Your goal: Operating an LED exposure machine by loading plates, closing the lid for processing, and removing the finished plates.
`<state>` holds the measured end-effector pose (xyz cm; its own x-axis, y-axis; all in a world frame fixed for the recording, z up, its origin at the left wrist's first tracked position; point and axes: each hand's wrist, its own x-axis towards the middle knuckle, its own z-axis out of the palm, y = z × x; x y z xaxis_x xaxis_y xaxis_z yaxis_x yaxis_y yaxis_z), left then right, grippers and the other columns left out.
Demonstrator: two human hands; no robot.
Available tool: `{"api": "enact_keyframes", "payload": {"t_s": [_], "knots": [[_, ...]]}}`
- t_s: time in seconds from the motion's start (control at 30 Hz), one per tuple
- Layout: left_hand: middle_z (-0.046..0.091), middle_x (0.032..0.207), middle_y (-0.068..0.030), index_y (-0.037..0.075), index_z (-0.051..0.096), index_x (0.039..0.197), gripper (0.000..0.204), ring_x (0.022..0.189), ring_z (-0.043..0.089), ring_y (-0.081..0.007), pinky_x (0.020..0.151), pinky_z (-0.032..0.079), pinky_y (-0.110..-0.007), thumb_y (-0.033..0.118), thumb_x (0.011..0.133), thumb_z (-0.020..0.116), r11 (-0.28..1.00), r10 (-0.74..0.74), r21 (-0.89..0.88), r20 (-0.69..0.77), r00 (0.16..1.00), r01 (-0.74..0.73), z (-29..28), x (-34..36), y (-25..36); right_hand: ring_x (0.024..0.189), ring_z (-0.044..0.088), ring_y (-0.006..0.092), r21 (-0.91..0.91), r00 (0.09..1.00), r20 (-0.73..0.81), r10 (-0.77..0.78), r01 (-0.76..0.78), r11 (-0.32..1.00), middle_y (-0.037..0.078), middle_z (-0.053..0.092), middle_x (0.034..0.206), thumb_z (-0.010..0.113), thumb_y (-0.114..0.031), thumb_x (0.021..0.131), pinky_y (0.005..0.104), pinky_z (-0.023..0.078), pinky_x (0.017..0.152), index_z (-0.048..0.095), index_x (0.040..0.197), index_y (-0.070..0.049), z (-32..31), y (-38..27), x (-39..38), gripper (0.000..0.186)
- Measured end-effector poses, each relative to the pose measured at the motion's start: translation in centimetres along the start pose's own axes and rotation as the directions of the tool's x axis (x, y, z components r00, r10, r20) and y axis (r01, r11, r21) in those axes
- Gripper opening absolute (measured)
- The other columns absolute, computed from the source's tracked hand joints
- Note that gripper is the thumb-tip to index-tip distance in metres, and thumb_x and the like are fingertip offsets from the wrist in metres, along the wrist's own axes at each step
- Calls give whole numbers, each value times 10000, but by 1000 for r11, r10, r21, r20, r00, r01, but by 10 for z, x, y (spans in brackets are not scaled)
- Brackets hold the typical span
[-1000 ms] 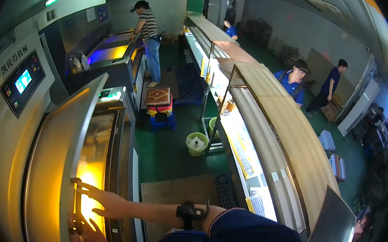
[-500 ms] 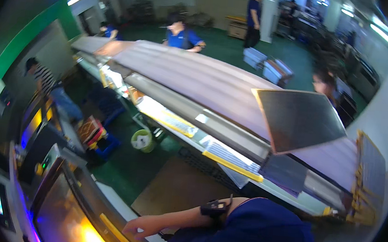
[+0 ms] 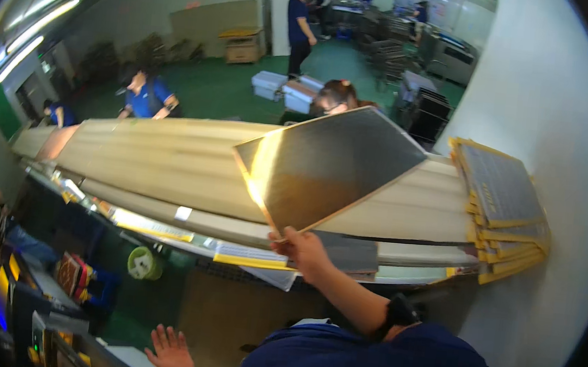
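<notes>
A thin dark rectangular panel with a copper-coloured edge is tilted above the long table, a bright reflection along its left side. My right hand grips its near corner between thumb and fingers, and a black device sits on that wrist. My left hand is at the lower left with fingers spread and holds nothing. It is beside the dark-framed machine. Behind the panel's far edge is a co-worker, whose hands are hidden. Below the panel's near corner lies a dark flat sheet.
The long ridged pale table spans the view. Yellow-edged grey panels are stacked at its right end, by the white wall. A yellow-green bin stands on the floor. Grey boxes and other people are beyond the table.
The view has swung right. My right hand is now on the panel's near corner, which no hand of mine touched before. My left hand has come into view, spread.
</notes>
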<state>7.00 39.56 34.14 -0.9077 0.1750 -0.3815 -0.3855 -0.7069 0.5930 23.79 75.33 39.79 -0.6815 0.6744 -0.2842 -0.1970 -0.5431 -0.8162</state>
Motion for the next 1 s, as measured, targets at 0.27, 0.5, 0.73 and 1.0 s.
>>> {"api": "enact_keyframes", "payload": {"t_s": [0.27, 0.5, 0.73, 1.0], "knots": [[506, 1352, -78, 117, 434, 1369, 615, 1159, 520, -257, 908, 466, -439, 565, 950, 387, 904, -368, 385, 480, 796, 186, 116, 15, -52, 817, 670, 152, -416, 871, 412, 267, -81, 906, 122, 725, 872, 568, -302, 952, 315, 516, 811, 713, 938, 26, -21, -29, -62, 360], [509, 1349, -219, -46, 463, 1337, 642, 1139, 544, -403, 988, 449, -475, 454, 934, 484, 918, -394, 117, 403, 826, 380, 39, 31, 14, 623, 579, 126, -503, 726, 509, 462, -185, 844, 29, 576, 681, 566, -253, 907, 299, 460, 566, 598, 836, -17, -38, -10, -52, 248], [549, 1300, -164, -45, 484, 1330, 501, 1157, 530, -339, 1032, 400, -436, 184, 893, 571, 760, 146, 648, -238, 960, 45, 3, -54, 58, 784, 590, 126, -665, 696, 561, 448, 58, 744, 28, 626, 830, 527, -257, 958, 293, 472, 732, 538, 1195, -23, 42, 74, -10, 333], [522, 1331, -166, -26, 474, 1338, 556, 1202, 501, -309, 1074, 348, -450, 276, 889, 601, 788, 591, 603, -683, 429, -126, -189, -207, 105, 1047, 599, 176, -692, 227, 721, 655, 296, 659, 97, 607, 1197, 574, -209, 962, 312, 476, 925, 388, 1425, -98, 128, 185, -50, 511]]}}
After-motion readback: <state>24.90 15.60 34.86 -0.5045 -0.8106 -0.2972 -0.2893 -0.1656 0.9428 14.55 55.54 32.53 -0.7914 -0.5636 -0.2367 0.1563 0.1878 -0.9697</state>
